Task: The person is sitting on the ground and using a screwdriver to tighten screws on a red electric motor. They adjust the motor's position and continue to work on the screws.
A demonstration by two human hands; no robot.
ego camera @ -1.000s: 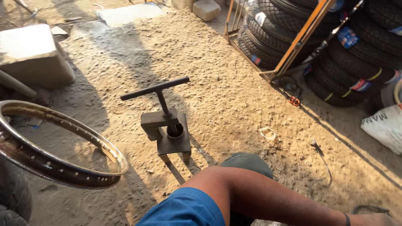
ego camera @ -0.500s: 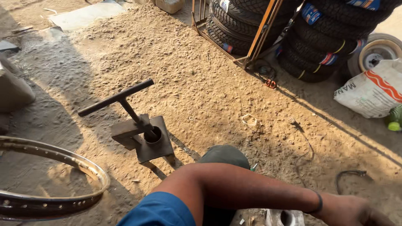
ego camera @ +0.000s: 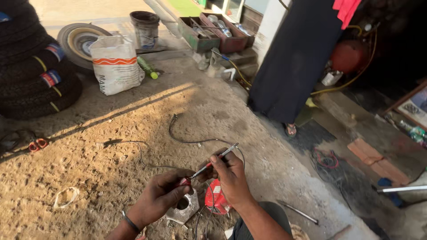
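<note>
Both hands (ego camera: 195,189) now together on a thin rod (ego camera: 213,161), view swung right from the rim.

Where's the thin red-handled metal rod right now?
In the head view, lower centre: the thin red-handled metal rod is held between the left hand and right hand, above the grey metal block on the sandy ground.

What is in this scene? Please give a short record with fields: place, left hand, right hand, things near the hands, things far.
place: sandy ground outside a workshop
left hand: grips the red handle end of a thin tool
right hand: pinches the tool's metal shaft
under hands: grey metal block with a round hole, red part, black cable
far: stacked tyres, white sack, bucket, tool boxes
other: a person in dark cloth stands nearby
</note>
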